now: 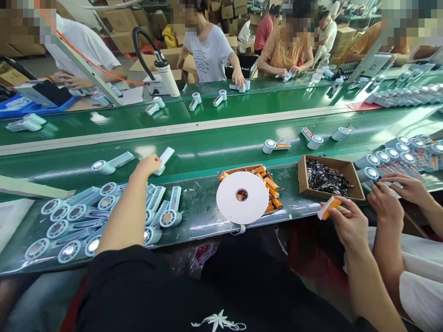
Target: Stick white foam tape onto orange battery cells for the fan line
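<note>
My left hand [149,165] reaches over the green conveyor belt, its fingers closed on a light-blue fan housing [166,159]. Out to the right, my right hand [349,223] pinches an orange battery [330,207] with a white strip along one side, near the bench edge. Between my hands a white tape roll [242,198] lies on a box of orange batteries [273,184]. Several light-blue fan housings [71,212] are heaped on the bench under and beside my left forearm.
A cardboard box [304,177] of small black parts stands right of the batteries. A co-worker's hands [386,198] work close to my right hand. More fan units [270,146] lie on the belt, and people sit across it.
</note>
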`<state>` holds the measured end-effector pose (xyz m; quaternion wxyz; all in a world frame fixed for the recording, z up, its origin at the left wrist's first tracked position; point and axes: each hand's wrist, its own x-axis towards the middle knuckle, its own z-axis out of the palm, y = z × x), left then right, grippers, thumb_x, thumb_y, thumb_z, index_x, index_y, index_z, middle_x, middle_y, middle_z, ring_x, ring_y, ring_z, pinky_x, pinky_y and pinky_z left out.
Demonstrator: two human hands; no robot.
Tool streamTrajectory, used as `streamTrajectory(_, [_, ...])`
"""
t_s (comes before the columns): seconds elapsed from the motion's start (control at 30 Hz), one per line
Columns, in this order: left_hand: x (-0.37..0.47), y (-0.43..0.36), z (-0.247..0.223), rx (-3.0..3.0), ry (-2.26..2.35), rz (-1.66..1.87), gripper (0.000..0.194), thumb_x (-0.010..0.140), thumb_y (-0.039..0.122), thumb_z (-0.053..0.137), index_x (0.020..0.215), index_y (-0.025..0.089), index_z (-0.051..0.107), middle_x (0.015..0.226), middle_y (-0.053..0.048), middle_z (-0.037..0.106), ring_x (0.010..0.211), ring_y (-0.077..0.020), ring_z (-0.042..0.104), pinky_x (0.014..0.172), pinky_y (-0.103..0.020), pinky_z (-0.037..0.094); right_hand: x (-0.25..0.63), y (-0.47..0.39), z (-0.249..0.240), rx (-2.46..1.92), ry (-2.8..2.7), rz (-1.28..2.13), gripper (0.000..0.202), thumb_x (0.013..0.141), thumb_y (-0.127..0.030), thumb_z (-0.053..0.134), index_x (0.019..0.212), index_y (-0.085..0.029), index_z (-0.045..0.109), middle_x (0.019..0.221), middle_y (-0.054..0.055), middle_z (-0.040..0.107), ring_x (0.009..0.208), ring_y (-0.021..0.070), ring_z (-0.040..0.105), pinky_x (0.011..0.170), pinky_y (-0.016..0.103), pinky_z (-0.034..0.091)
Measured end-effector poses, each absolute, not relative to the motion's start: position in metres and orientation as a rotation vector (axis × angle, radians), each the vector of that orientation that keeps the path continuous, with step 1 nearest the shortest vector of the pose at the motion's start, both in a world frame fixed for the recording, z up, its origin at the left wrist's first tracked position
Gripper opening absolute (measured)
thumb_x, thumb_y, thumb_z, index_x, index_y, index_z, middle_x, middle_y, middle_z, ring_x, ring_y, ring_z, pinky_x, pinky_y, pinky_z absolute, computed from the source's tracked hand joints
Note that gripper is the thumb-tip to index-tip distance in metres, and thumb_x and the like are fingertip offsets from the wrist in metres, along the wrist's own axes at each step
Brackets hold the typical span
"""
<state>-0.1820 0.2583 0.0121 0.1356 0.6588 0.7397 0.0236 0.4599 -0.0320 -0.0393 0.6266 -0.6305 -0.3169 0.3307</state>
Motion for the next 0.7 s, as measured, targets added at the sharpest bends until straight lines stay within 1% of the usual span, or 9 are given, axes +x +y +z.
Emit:
streamTrajectory(0.07, [-0.175, 0.257, 0.009, 1.961, 2.121, -0.053, 0.04, 0.077, 0.055, 0.069, 0.093, 0.018, 0.072, 0.095, -0.015, 0.076, 0.107, -0.0414, 0.069, 0.094, -0.05, 0.052, 0.473, -0.047, -0.042, -1.504, -0.745, 0.789, 0.05, 0.057, -0.037, 0.095, 0.103, -0.029, 0.075, 0.079, 0.005, 0.081, 0.073, 0.032, 0.081, 0.064, 0.042, 0.069])
streamTrajectory(0.13, [-0.151, 0.259, 0.004, 2.083, 2.031, -0.103, 0.031, 0.075, 0.051, 0.072, 0.086, 0.021, 0.074, 0.097, -0.014, 0.076, 0.112, -0.042, 0.067, 0.097, -0.05, 0.051, 0.477, -0.044, -0.038, -1.521, -0.772, 0.817, 0.049, 0.057, -0.037, 0.095, 0.102, -0.028, 0.075, 0.079, 0.005, 0.082, 0.074, 0.0313, 0.081, 0.065, 0.041, 0.069])
streamTrajectory(0.27, [-0.062, 0.284, -0.014, 2.378, 1.7, 0.009, 0.02, 0.085, 0.037, 0.063, 0.093, 0.026, 0.078, 0.133, -0.01, 0.071, 0.141, -0.0348, 0.049, 0.113, -0.046, 0.043, 0.442, 0.026, -0.005, -1.401, -0.933, 0.745, 0.052, 0.058, -0.033, 0.095, 0.103, -0.025, 0.072, 0.085, 0.005, 0.082, 0.082, 0.0286, 0.082, 0.072, 0.039, 0.069])
streamTrajectory(0.3, [-0.037, 0.293, -0.018, 2.426, 1.609, 0.035, 0.018, 0.084, 0.032, 0.063, 0.091, 0.026, 0.078, 0.137, -0.009, 0.069, 0.144, -0.0328, 0.046, 0.116, -0.044, 0.04, 0.426, 0.052, 0.006, -1.341, -0.981, 0.74, 0.052, 0.058, -0.033, 0.095, 0.103, -0.025, 0.071, 0.086, 0.004, 0.082, 0.085, 0.0281, 0.082, 0.074, 0.039, 0.068])
streamTrajectory(0.37, [0.007, 0.309, -0.023, 2.474, 1.46, 0.05, 0.011, 0.079, 0.024, 0.066, 0.081, 0.024, 0.077, 0.133, -0.01, 0.072, 0.141, -0.031, 0.049, 0.117, -0.041, 0.038, 0.389, 0.106, 0.024, -1.216, -1.074, 0.782, 0.049, 0.062, -0.039, 0.092, 0.102, -0.024, 0.067, 0.086, 0.003, 0.081, 0.086, 0.0261, 0.081, 0.074, 0.038, 0.067])
streamTrajectory(0.47, [0.04, 0.328, -0.024, 2.454, 1.332, 0.036, 0.004, 0.071, 0.02, 0.071, 0.071, 0.023, 0.074, 0.119, -0.008, 0.078, 0.122, -0.0284, 0.062, 0.107, -0.035, 0.045, 0.341, 0.177, 0.036, -1.169, -1.334, 0.849, 0.047, 0.069, -0.046, 0.088, 0.103, -0.023, 0.065, 0.083, 0.001, 0.079, 0.079, 0.0203, 0.078, 0.078, 0.035, 0.064])
streamTrajectory(0.57, [0.037, 0.336, -0.025, 2.383, 1.313, 0.085, 0.011, 0.08, 0.031, 0.069, 0.084, 0.025, 0.078, 0.123, -0.002, 0.078, 0.11, -0.0231, 0.068, 0.093, -0.029, 0.049, 0.309, 0.231, 0.03, -1.24, -1.662, 0.793, 0.041, 0.078, -0.046, 0.081, 0.107, -0.02, 0.066, 0.081, 0.001, 0.079, 0.076, 0.0181, 0.075, 0.078, 0.031, 0.058])
streamTrajectory(0.63, [0.03, 0.336, -0.028, 2.333, 1.351, 0.154, 0.023, 0.09, 0.039, 0.062, 0.099, 0.026, 0.078, 0.124, -0.002, 0.078, 0.104, -0.021, 0.069, 0.087, -0.027, 0.049, 0.292, 0.258, 0.02, -1.328, -1.93, 0.718, 0.037, 0.088, -0.043, 0.073, 0.114, -0.018, 0.065, 0.089, 0.004, 0.081, 0.081, 0.0175, 0.075, 0.081, 0.029, 0.055])
streamTrajectory(0.7, [0.029, 0.335, -0.033, 2.294, 1.407, 0.221, 0.028, 0.095, 0.043, 0.056, 0.107, 0.026, 0.076, 0.118, -0.004, 0.079, 0.099, -0.0211, 0.069, 0.085, -0.027, 0.049, 0.276, 0.279, 0.01, -1.408, -2.199, 0.632, 0.034, 0.095, -0.041, 0.067, 0.121, -0.019, 0.065, 0.097, 0.005, 0.082, 0.086, 0.0172, 0.075, 0.082, 0.027, 0.052])
